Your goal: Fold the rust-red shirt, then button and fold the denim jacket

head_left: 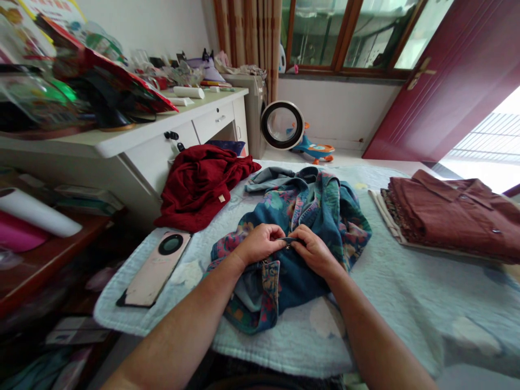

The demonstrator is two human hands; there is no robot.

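Observation:
A blue denim garment with floral lining lies bunched on the pale green quilted cover in front of me. My left hand and my right hand meet at its front edge. Both pinch the fabric at a small metal button between their fingertips. The fingers of both hands are closed on the cloth.
A dark red garment lies crumpled at the left, next to a phone face down. Folded brown-red shirts are stacked at the right. A cluttered white desk stands to the left; a toy and fan sit on the floor.

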